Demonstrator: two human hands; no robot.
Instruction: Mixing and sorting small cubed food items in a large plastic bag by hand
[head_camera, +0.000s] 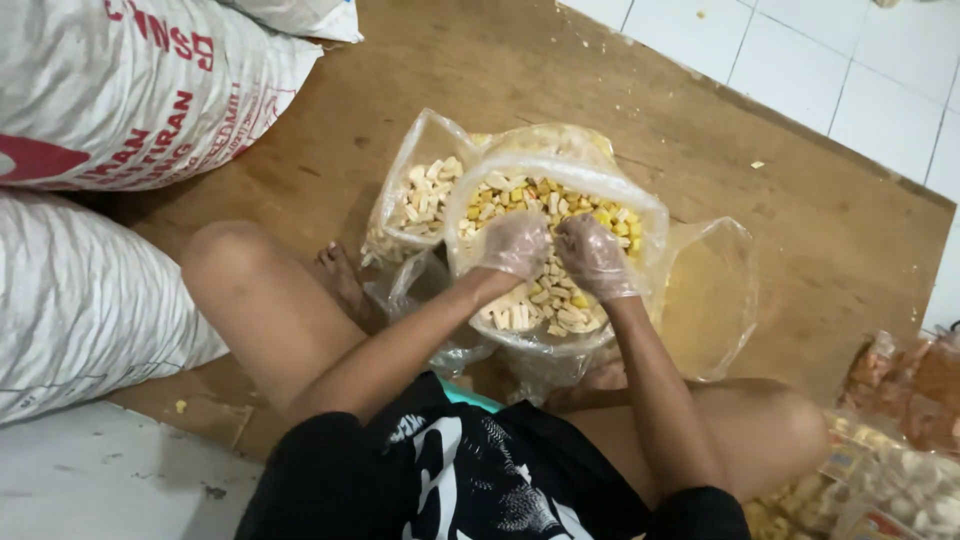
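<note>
Both gloved hands, left hand and right hand, clutch snack pieces inside the clear bag; its floppy rim could sag, spilling some.

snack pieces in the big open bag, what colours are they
Mostly pale cream, with yellow and a few orange snack pieces mixed in; the head view shows this.

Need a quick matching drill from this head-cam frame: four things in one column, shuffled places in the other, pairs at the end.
Things:
1. large clear plastic bag of white and yellow snack pieces
2. smaller clear plastic bag of pale pieces
3. white woven sacks with red print
4. packed snack bags

Places:
A. far left, stacked
B. lower right corner
C. centre, both gloved hands inside
D. just left of the large bag

Pairs: 1-C, 2-D, 3-A, 4-B
</note>
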